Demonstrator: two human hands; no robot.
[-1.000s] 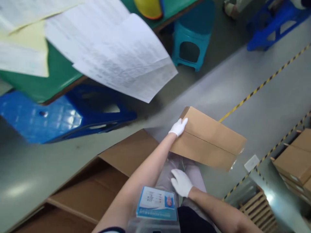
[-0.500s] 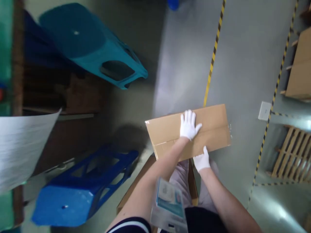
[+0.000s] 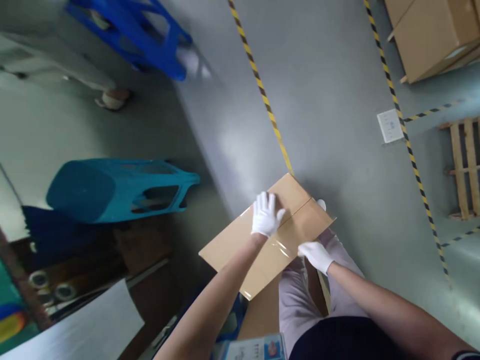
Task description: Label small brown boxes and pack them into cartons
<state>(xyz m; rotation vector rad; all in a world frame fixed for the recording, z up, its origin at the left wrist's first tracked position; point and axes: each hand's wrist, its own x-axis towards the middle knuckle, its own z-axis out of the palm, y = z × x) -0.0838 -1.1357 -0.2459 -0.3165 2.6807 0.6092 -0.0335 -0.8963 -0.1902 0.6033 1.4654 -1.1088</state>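
A flat brown cardboard box (image 3: 292,220) lies tilted across the front of my legs, with shiny clear tape on its upper face. My left hand (image 3: 266,215), in a white glove, rests on that face with its fingers stretched out and the thumb apart. At the box's near right edge is my right hand (image 3: 315,255), also gloved in white. Its fingers are curled closed at the edge, and their tips are partly hidden. Below the box, another brown cardboard surface (image 3: 258,305) shows beside my legs.
A teal plastic stool (image 3: 86,190) stands at left, a blue stool (image 3: 138,30) farther off. Another person's foot (image 3: 114,99) is near them. White paper (image 3: 93,325) juts from the bench. Striped tape (image 3: 262,90) crosses the floor; stacked cartons (image 3: 431,40) and a wooden pallet (image 3: 467,165) are at right.
The view has swung left, and the box has turned so its right end points away. My left hand stays spread on it. My right hand's fingers have curled in at the near edge.
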